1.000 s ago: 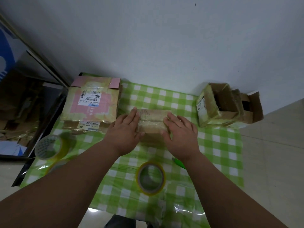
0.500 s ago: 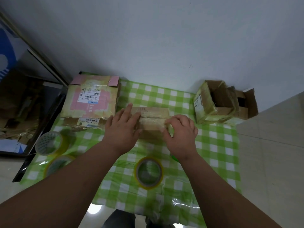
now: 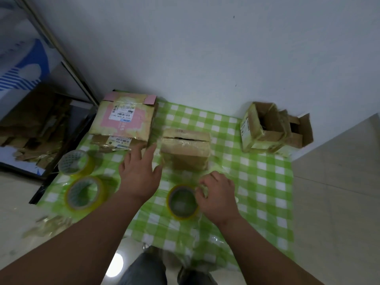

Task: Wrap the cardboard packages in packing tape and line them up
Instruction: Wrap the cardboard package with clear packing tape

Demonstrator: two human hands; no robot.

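A small taped cardboard package [image 3: 185, 149] lies in the middle of the green checked cloth [image 3: 257, 177], its top seam slightly gaping. My left hand [image 3: 140, 173] hovers just left of it, fingers spread and holding nothing. My right hand [image 3: 218, 194] has its fingers curled at the right rim of a yellow tape roll [image 3: 182, 201] lying flat in front of the package; it seems to pinch the tape's edge. A large pink-and-tan package [image 3: 125, 120] with shipping labels sits at the back left.
Two more tape rolls [image 3: 76, 162] [image 3: 85, 192] lie at the cloth's left edge. Open cardboard boxes [image 3: 271, 126] stand at the back right against the white wall. Torn cardboard scraps [image 3: 30, 128] fill the left. My legs [image 3: 148, 270] show below the cloth.
Both hands have left the small package. The left has drawn back to its left side; the right has dropped down to the tape roll in front. The camera has shifted closer.
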